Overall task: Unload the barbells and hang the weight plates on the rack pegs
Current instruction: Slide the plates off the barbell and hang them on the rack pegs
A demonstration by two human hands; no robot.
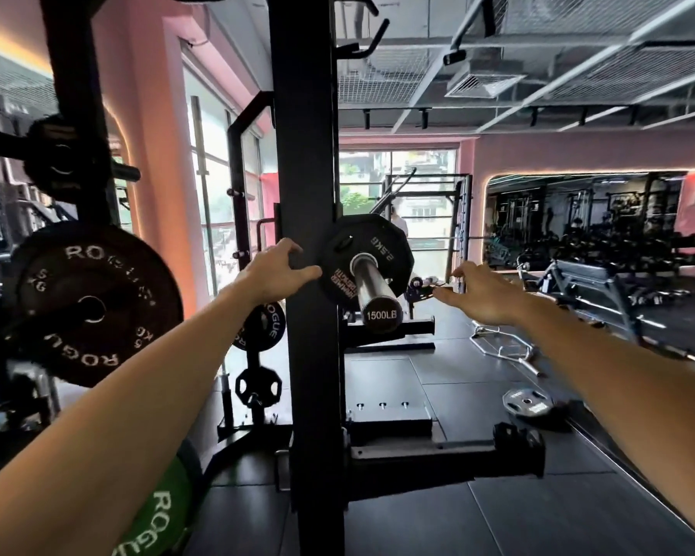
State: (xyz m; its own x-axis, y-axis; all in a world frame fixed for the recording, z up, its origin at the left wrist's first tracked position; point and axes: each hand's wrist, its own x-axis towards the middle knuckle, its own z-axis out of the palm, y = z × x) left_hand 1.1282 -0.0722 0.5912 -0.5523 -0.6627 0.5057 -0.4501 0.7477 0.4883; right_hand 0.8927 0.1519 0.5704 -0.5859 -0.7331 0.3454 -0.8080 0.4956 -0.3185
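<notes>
Both hands reaching toward small black 2.5 kg plate [365,263] on chrome barbell sleeve [374,288]; left hand [275,270] touching its edge, right hand [483,290] hovering open.

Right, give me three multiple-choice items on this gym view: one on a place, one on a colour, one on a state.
1. Where is the small plate marked 2.5KG?
A. on the barbell sleeve
B. on the floor
C. in the right hand

2. What colour is the Rogue plate at bottom left?
A. red
B. green
C. blue

3. How is the right hand?
A. gripping the sleeve
B. open, holding nothing
C. clenched in a fist

Key: 1 A, the sleeve runs through its hole; 2 B, its face is green; 3 B, its fingers are spread beside the plate.
</notes>
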